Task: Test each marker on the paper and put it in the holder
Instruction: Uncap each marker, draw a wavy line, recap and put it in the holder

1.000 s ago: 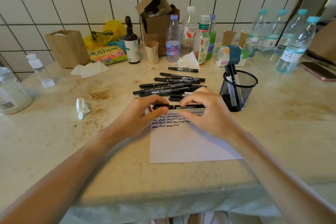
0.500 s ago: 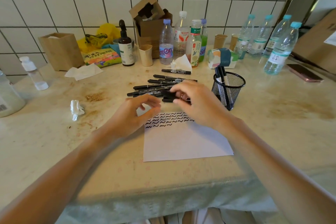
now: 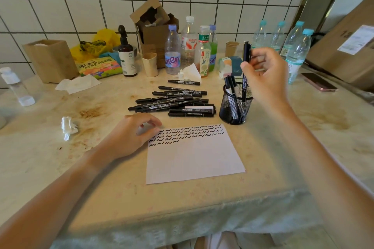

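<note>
My right hand [image 3: 265, 75] holds a black marker [image 3: 246, 52] upright above the black mesh holder [image 3: 235, 105], its lower end dipping inside the rim. A few markers stand in the holder. My left hand [image 3: 131, 135] rests with loosely curled fingers on the left top corner of the white paper [image 3: 194, 159], which carries rows of black squiggles along its top. A pile of several black markers [image 3: 174, 101] lies on the table beyond the paper, left of the holder.
Plastic bottles [image 3: 188, 46], a paper cup [image 3: 150, 64], a brown pump bottle [image 3: 127, 54], cardboard boxes [image 3: 155, 26] and tissues line the tiled wall. Water bottles [image 3: 293, 46] and a phone [image 3: 318, 84] sit at the right. A crumpled tissue [image 3: 68, 127] lies left.
My right hand lifted a marker from in front of the pile and carried it right, over the holder, turning it upright. My left hand let go and settled on the paper's corner.
</note>
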